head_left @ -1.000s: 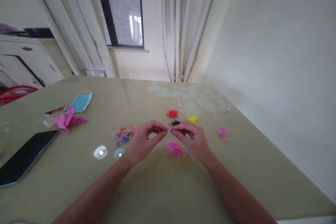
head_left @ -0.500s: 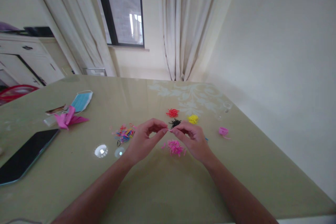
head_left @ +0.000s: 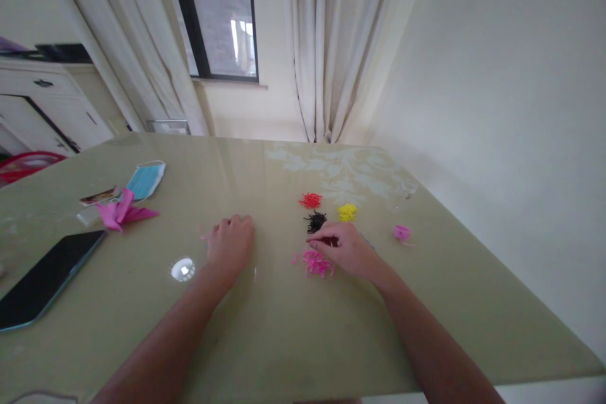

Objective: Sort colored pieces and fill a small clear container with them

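The right hand is just right of the frame's center, thumb and forefinger tips pressed together; whether a band is caught between them is too small to tell. Its fingertips are over the gap between a pile of pink bands, just below, and a pile of black bands, just above. The left hand is left of center, back upward, fingers curled down at the tabletop; its fingertips are hidden, so I cannot tell whether it holds anything. A few pale pink bits show just left of it.

Above the black pile is a pile of red bands, with a pile of yellow bands to its lower right. Further right sits a small pink coil with a loose tail. A shiny round piece is at the left hand's lower left. Toward the left edge are a dark phone, a folded pink shape and a blue mask. Curtains and a window fill the upper frame.
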The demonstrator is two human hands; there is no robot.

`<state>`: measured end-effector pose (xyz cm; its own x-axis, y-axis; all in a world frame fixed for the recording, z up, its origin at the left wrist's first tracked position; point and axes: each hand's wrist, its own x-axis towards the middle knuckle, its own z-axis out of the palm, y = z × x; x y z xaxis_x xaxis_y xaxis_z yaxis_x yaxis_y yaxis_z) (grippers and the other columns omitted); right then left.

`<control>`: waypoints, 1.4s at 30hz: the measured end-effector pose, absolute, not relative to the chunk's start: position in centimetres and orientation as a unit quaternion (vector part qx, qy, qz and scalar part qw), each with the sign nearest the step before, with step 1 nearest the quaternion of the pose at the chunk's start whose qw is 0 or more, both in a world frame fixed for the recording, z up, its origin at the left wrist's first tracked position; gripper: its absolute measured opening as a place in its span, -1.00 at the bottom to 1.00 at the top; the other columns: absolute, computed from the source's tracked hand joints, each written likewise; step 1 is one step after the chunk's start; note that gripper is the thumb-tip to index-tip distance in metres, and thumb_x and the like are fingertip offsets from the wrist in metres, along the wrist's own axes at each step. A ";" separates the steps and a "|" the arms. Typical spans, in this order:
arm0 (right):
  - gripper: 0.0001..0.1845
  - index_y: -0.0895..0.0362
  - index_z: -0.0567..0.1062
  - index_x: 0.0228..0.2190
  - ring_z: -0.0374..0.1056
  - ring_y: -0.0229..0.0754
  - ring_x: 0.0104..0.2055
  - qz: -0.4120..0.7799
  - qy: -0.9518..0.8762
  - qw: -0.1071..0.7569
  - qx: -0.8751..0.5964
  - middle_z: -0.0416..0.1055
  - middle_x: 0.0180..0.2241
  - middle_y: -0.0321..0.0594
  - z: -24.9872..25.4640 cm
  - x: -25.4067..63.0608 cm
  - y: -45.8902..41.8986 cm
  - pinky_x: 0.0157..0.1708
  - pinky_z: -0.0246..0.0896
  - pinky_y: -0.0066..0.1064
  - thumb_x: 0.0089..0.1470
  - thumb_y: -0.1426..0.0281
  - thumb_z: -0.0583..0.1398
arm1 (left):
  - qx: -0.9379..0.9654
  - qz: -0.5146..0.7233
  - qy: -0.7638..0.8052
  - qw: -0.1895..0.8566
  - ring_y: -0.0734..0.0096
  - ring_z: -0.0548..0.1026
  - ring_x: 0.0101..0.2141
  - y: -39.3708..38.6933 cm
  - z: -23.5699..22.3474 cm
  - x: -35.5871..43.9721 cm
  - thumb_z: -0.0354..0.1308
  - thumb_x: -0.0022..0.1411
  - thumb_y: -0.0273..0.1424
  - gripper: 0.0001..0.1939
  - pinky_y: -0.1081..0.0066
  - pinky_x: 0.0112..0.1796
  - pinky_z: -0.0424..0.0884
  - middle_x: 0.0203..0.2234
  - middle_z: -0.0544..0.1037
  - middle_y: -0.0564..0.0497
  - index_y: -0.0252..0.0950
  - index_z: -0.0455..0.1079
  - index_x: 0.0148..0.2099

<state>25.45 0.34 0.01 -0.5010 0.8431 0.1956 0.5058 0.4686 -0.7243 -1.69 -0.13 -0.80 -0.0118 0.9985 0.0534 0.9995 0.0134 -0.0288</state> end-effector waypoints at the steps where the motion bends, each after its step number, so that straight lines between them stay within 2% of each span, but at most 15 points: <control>1: -0.84 0.08 0.74 -0.26 0.40 -0.24 -0.41 0.306 -0.818 0.260 -0.412 0.61 -0.36 -0.20 0.0 25.5 0.3 -0.41 0.18 -0.42 0.22 0.40 0.31 | -0.702 0.014 -0.711 0.030 -0.15 0.57 -0.05 -0.1 -0.8 -1.7 -0.12 0.40 -0.58 -0.63 0.00 -0.10 0.51 -0.11 0.61 -0.35 -0.38 0.54 -0.05; 4: -0.84 0.08 0.75 -0.25 0.43 -0.23 -0.42 0.312 -0.832 0.220 -0.403 0.61 -0.39 -0.20 -0.2 25.5 0.3 -0.40 0.21 -0.42 0.20 0.43 0.32 | -0.713 0.024 -0.700 0.039 -0.03 0.57 -0.05 0.0 -0.5 -1.8 -0.13 0.37 -0.64 -0.61 0.13 -0.11 0.51 -0.09 0.60 -0.31 -0.35 0.52 -0.04; 7: -0.82 0.07 0.75 -0.24 0.45 -0.21 -0.41 0.306 -0.835 0.211 -0.405 0.62 -0.38 -0.20 -0.3 25.6 0.3 -0.40 0.22 -0.42 0.19 0.45 0.31 | -0.716 0.015 -0.697 0.037 -0.02 0.58 -0.07 0.1 -0.1 -1.8 -0.12 0.38 -0.62 -0.63 0.14 -0.13 0.51 -0.11 0.60 -0.28 -0.32 0.51 -0.05; 11: -0.78 0.06 0.75 -0.22 0.44 -0.22 -0.40 0.286 -0.832 0.230 -0.416 0.62 -0.37 -0.21 -0.4 25.7 0.5 -0.39 0.21 -0.42 0.18 0.49 0.28 | -0.715 -0.006 -0.698 0.034 -0.03 0.59 -0.10 0.3 0.0 -2.0 -0.12 0.38 -0.61 -0.64 0.12 -0.14 0.49 -0.16 0.61 -0.22 -0.28 0.51 -0.08; 16: -0.79 0.08 0.74 -0.21 0.42 -0.22 -0.39 0.276 -0.816 0.273 -0.429 0.63 -0.31 -0.17 -0.3 25.5 0.5 -0.38 0.23 -0.39 0.24 0.43 0.26 | -0.716 -0.035 -0.696 0.028 -0.01 0.57 -0.11 0.4 0.1 -1.9 -0.10 0.42 -0.53 -0.68 0.14 -0.16 0.46 -0.17 0.62 -0.20 -0.26 0.51 -0.11; 23: -0.80 0.10 0.73 -0.22 0.38 -0.24 -0.41 0.266 -0.812 0.290 -0.432 0.60 -0.34 -0.18 -0.1 24.9 0.1 -0.38 0.19 -0.39 0.27 0.42 0.26 | -0.701 -0.093 -0.706 0.031 -0.02 0.57 -0.13 0.4 0.3 -2.0 -0.07 0.47 -0.43 -0.69 0.16 -0.18 0.43 -0.21 0.64 -0.16 -0.22 0.52 -0.11; 31: -0.82 0.12 0.72 -0.24 0.37 -0.25 -0.42 0.263 -0.802 0.317 -0.432 0.58 -0.36 -0.20 -0.3 24.8 0.0 -0.38 0.19 -0.40 0.25 0.44 0.26 | -0.693 -0.136 -0.708 0.015 0.02 0.58 -0.06 0.4 0.4 -2.2 -0.07 0.49 -0.41 -0.64 0.21 -0.16 0.44 -0.09 0.66 -0.17 -0.19 0.58 -0.04; 34: -0.83 0.14 0.71 -0.25 0.35 -0.27 -0.44 0.261 -0.792 0.347 -0.429 0.57 -0.38 -0.21 -0.2 24.6 0.0 -0.40 0.19 -0.41 0.24 0.45 0.26 | -0.694 -0.245 -0.673 -0.069 0.07 0.61 -0.10 0.8 0.1 -2.1 0.02 0.45 -0.36 -0.71 0.21 -0.12 0.47 -0.10 0.68 -0.14 -0.21 0.61 -0.08; 37: -0.84 0.14 0.71 -0.24 0.33 -0.27 -0.46 0.263 -0.775 0.387 -0.425 0.55 -0.41 -0.23 -0.1 24.3 0.0 -0.42 0.19 -0.42 0.24 0.42 0.28 | -0.679 -0.385 -0.562 -0.275 0.17 0.65 -0.22 0.9 -0.1 -1.1 0.21 0.33 -0.25 -0.78 0.25 -0.15 0.52 -0.25 0.72 -0.09 -0.25 0.61 -0.15; 39: -0.84 0.14 0.70 -0.19 0.32 -0.27 -0.46 0.270 -0.765 0.407 -0.420 0.54 -0.40 -0.23 0.0 24.1 -0.2 -0.43 0.21 -0.42 0.22 0.37 0.32 | -0.639 -0.440 -0.486 -0.402 0.22 0.65 -0.28 0.6 0.0 -0.1 0.30 0.25 -0.18 -0.73 0.28 -0.19 0.56 -0.32 0.72 -0.08 -0.28 0.59 -0.17; 42: -0.74 0.14 0.68 -0.12 0.32 -0.28 -0.47 0.282 -0.761 0.422 -0.405 0.53 -0.39 -0.24 0.1 23.7 -0.6 -0.44 0.24 -0.42 0.17 0.29 0.39 | -0.594 -0.465 -0.433 -0.494 0.26 0.66 -0.29 -0.4 0.5 1.2 0.37 0.19 -0.11 -0.67 0.30 -0.21 0.59 -0.32 0.73 -0.08 -0.29 0.59 -0.18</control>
